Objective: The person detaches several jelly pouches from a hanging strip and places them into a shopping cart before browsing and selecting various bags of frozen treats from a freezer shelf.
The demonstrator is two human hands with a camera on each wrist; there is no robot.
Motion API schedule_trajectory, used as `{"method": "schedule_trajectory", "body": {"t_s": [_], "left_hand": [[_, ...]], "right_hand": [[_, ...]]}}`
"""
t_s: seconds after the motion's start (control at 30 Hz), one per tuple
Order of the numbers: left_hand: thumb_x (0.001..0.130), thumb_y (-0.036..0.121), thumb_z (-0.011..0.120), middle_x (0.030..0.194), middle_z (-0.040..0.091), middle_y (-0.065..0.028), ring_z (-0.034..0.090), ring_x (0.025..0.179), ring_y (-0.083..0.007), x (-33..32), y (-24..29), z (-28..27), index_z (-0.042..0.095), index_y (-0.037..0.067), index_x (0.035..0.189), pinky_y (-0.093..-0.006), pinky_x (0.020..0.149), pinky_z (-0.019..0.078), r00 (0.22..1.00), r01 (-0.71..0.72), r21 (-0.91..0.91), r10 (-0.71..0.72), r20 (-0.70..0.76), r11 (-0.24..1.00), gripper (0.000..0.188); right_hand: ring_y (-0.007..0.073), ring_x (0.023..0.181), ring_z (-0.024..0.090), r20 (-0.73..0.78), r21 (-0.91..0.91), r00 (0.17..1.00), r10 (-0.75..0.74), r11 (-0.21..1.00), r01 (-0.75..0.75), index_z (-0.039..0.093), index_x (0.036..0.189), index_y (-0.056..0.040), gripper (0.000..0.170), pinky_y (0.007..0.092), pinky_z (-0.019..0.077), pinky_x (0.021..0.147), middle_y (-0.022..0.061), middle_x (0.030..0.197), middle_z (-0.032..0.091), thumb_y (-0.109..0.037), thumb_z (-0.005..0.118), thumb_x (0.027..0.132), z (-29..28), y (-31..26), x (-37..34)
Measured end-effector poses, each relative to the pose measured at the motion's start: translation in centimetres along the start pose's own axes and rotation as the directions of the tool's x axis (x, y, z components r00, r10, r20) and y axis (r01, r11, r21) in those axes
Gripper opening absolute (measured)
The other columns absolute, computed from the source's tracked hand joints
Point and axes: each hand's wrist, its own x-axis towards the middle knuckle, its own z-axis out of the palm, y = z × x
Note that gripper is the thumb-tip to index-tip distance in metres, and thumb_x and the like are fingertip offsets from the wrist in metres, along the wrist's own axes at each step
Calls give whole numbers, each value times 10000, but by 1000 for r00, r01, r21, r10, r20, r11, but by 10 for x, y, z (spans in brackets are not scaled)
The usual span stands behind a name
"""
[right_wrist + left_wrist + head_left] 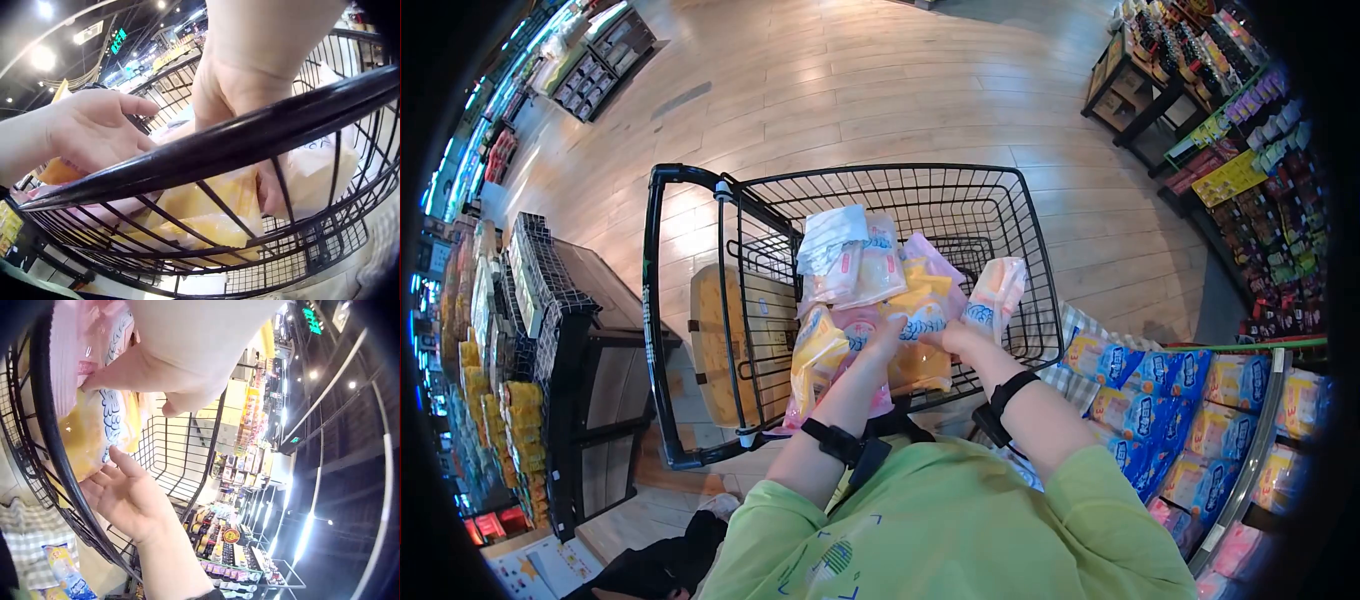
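A person in a green T-shirt leans over a black wire shopping cart, with both hands down inside it at the near side. The left hand is open, its thumb held away from the fingers and its palm turned toward the right hand. The right hand is also open, palm partly up and thumb apart, the fingers slightly bent at the side of a yellow package with blue lettering. That package lies in the cart between the hands; how firmly either hand presses on it, I cannot tell. Around it in the basket are a white package with blue streaks, a clear and pink package just beside that, a yellow and pink package toward the handle, and a pale package with blue lettering leaning just beyond the right hand. Black straps sit on both forearms. Blue and yellow packages fill a shelf near the right arm, next to a checked cloth. A display of bottles stands farther off, stacked goods line the left, and pale wood flooring spreads beyond the cart.
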Motion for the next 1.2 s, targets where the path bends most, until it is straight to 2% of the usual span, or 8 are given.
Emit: {"method": "schedule_trajectory", "body": {"t_s": [0.17,0.37,0.5,0.63,0.83,0.9,1.13,1.2], "left_hand": [[878,370,552,1102,563,-54,482,989,-150,-37,22,14,541,117,1194,-288,845,353,1000,21,23,-20,-18,1000,405],[865,329,568,1041,534,-20,447,891,-124,-64,36,22,507,152,1217,-278,779,339,994,-1,-1,2,114,1000,398],[871,329,581,1034,550,9,491,903,-101,-75,40,47,489,161,1202,-271,771,387,932,-362,80,360,31,929,382],[890,261,608,1114,600,-70,547,1003,-120,-107,64,82,516,29,1209,-283,831,431,947,-284,54,272,169,957,405],[831,74,666,937,649,-15,608,844,-108,-141,54,139,612,23,1039,-252,746,482,715,-585,37,494,495,810,221],[806,22,663,992,639,-51,608,862,-126,-152,40,170,591,-3,1063,-263,774,484,636,-658,12,548,543,753,268],[817,2,610,1112,588,-97,577,986,-162,-178,-11,250,490,-22,1198,-303,875,451,425,-792,260,193,884,552,401],[843,49,615,1137,571,-107,567,1007,-169,-170,-34,267,460,-22,1220,-314,890,444,230,-779,115,110,967,616,413]], "right_hand": [[236,866,631,-106,-210,994,-2,978,-20,628,967,10,463,353,491,753,89,869,654,-379,744,744,-17,-58,-68],[189,940,617,-194,347,927,-322,861,371,524,1176,24,426,321,501,779,100,1043,631,-119,675,804,-15,16,-3],[176,1039,566,-218,551,888,-405,700,455,436,1270,11,492,310,463,882,93,1155,572,-19,625,816,-67,1,-92],[146,1060,543,-189,677,798,-572,513,528,410,1310,-19,528,290,443,921,59,1165,557,-14,620,826,-98,-3,-163],[107,1008,558,-440,440,507,-741,315,841,519,1192,-22,407,281,453,891,32,1095,604,-53,676,818,-117,45,-242],[98,954,579,-518,456,527,-674,304,837,571,1129,-9,340,267,463,854,30,1034,637,-52,684,812,-118,73,-264],[86,859,600,-829,315,416,-375,302,900,629,1045,-4,263,263,478,793,33,950,677,-58,699,797,-98,189,-325],[84,860,597,-854,322,435,-286,368,872,626,1054,-15,274,266,477,784,36,958,677,-59,701,795,-89,221,-336]]}}
